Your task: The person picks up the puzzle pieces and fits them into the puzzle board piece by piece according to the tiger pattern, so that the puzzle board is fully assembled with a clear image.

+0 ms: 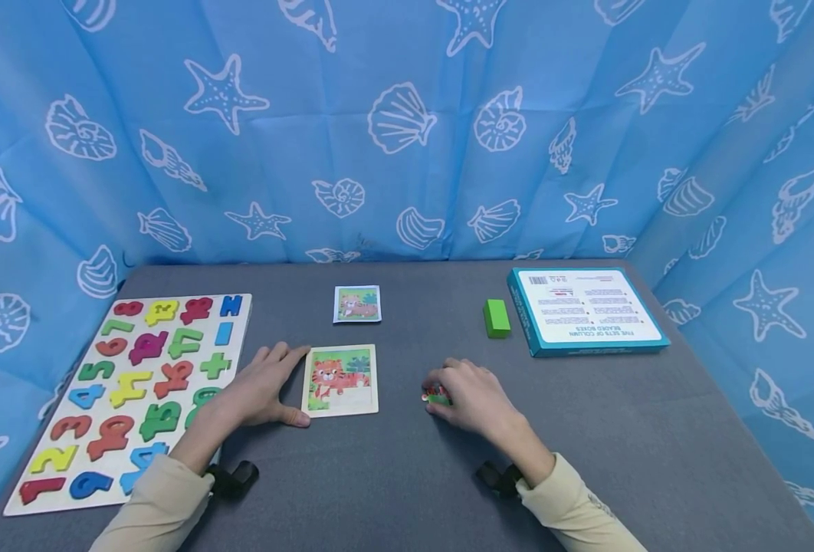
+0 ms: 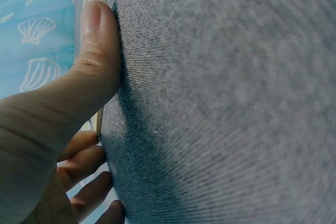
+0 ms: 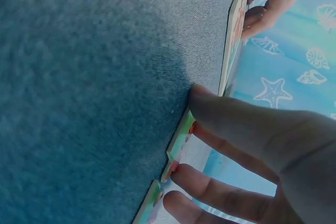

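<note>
A square wooden puzzle board (image 1: 341, 381) with a tiger picture lies flat on the table, part of its lower picture area pale. My left hand (image 1: 258, 387) holds it at its left side, the thumb (image 2: 102, 35) at the near corner and the index finger at the far one. To the right of the board, my right hand (image 1: 472, 395) pinches a small, colorful puzzle piece (image 3: 181, 137) between thumb and fingers, low over the table. Another puzzle piece (image 3: 148, 203) shows beside the fingers in the right wrist view; the head view mostly hides it.
A small tiger picture card (image 1: 357, 304) lies beyond the board. At the left is a number board (image 1: 210, 307) with several colored numerals, partly under my left forearm. A green block (image 1: 497, 318) stands beside a teal-and-white box (image 1: 589, 310) at the back right. A blue curtain (image 1: 407, 176) hangs behind.
</note>
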### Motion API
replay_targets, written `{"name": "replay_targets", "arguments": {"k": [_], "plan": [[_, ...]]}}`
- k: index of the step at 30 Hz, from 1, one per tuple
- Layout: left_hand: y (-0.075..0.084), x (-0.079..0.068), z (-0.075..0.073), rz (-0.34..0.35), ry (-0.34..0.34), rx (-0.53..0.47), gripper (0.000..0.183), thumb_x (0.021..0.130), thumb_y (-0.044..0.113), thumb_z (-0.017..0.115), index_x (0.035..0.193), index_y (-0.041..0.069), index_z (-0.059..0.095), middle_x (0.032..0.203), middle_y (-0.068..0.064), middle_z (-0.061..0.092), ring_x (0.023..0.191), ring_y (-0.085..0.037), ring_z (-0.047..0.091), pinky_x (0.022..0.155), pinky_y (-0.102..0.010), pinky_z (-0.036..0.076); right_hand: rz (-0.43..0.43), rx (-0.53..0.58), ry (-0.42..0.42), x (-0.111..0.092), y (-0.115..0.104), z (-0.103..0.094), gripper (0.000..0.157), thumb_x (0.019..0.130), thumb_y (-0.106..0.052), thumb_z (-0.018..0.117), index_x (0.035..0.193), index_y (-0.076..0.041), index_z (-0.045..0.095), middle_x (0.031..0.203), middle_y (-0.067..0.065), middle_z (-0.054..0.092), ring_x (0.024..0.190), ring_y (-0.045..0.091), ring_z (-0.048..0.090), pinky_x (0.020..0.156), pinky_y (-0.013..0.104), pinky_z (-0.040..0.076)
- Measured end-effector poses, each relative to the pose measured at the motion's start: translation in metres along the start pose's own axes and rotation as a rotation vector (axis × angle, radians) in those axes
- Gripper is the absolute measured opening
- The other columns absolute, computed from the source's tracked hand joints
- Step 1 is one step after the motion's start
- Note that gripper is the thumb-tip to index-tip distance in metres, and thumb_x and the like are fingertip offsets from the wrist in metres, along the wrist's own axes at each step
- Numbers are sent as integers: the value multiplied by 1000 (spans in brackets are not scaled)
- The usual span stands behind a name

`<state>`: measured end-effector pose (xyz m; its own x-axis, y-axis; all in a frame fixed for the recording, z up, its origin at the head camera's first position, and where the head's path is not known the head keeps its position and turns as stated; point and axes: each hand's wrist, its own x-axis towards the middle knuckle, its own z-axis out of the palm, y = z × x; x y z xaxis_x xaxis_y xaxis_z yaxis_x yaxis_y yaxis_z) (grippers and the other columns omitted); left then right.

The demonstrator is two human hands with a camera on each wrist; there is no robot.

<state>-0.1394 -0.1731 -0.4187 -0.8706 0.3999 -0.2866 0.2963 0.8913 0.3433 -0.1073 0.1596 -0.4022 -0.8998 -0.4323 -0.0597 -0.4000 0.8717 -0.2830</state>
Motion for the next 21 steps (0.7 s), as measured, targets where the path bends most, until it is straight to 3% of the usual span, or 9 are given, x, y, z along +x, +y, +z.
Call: {"name": "replay_targets", "arguments": {"k": [9, 21], "plan": [[0, 0, 0, -3, 0, 5, 116, 68, 60, 89, 156, 4, 37, 128, -15, 52, 104, -26, 44, 87, -45, 43, 27, 16, -14, 2, -1, 2, 22, 88, -25, 81, 107, -14, 78, 92, 4, 67, 74, 13, 51, 61, 30, 39], [1, 0, 0, -8, -5, 0, 116, 68, 59, 89, 157, 4, 36, 129, -16, 51, 104, -27, 43, 87, -46, 43, 3, -1, 9, 5, -7, 1, 20, 87, -23, 82, 105, -14, 79, 84, 1, 62, 70, 12, 47, 58, 26, 34]]}}
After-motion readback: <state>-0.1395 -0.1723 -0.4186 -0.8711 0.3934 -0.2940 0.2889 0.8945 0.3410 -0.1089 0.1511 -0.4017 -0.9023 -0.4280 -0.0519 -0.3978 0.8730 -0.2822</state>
